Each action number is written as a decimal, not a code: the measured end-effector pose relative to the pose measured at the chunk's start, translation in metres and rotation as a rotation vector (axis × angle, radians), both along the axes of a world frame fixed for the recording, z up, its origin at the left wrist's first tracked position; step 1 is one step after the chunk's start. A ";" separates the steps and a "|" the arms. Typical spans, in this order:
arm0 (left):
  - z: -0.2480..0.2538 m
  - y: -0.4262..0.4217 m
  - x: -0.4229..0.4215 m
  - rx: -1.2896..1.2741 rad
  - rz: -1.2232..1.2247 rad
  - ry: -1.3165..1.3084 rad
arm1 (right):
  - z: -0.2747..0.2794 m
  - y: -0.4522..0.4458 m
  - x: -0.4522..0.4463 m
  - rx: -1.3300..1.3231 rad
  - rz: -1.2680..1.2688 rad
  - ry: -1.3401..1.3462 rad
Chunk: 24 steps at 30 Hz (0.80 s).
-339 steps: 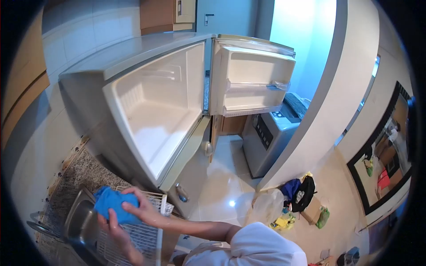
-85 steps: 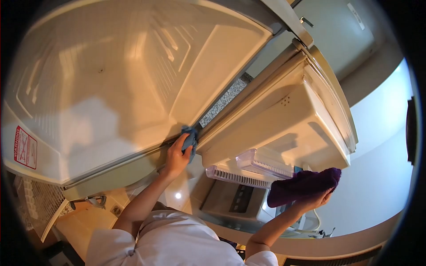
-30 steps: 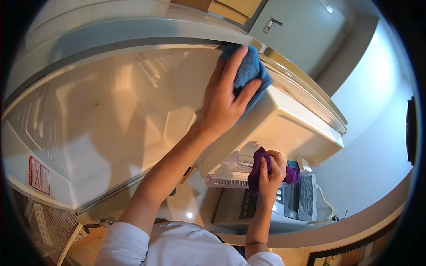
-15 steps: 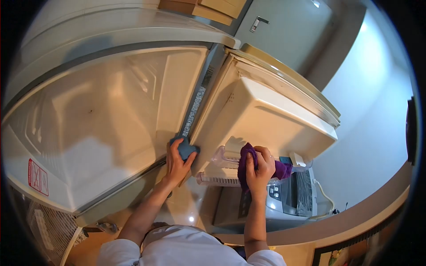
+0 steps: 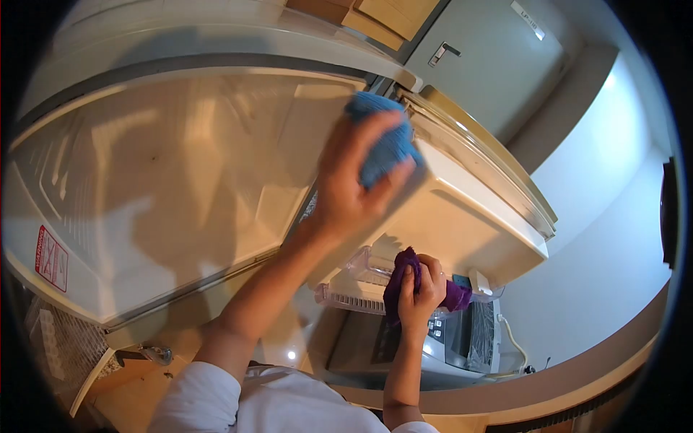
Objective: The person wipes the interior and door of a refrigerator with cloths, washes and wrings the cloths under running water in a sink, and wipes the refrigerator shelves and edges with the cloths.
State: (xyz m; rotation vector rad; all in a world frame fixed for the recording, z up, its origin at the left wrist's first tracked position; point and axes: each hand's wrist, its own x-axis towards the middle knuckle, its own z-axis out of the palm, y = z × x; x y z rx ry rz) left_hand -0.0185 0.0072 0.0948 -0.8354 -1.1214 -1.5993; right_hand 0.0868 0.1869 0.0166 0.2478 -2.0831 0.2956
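The blue cloth (image 5: 386, 148), bunched and slightly blurred, is at the hinge side of the open freezer door (image 5: 469, 216); the left hand (image 5: 348, 180) grips it, thumb and fingers parted around it — whether it touches the door, I cannot tell. Below the door's inner face, the purple cloth (image 5: 394, 289) hangs crumpled, fuzzy — the right hand (image 5: 421, 292) closed around its middle. Beyond, lower than the door, stands a washing machine (image 5: 447, 361).

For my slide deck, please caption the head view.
Left hand holds a blue cloth near the open fridge door; right hand grips a purple cloth.
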 end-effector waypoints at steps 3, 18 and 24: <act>-0.023 0.032 0.009 -0.270 0.261 0.246 | 0.000 -0.002 -0.001 -0.011 -0.007 0.004; -0.309 0.023 0.078 -0.124 -0.085 -0.812 | -0.002 -0.008 -0.004 -0.087 -0.020 0.014; -0.325 0.035 0.065 0.289 -0.411 -1.146 | -0.004 -0.007 -0.005 -0.089 0.040 0.018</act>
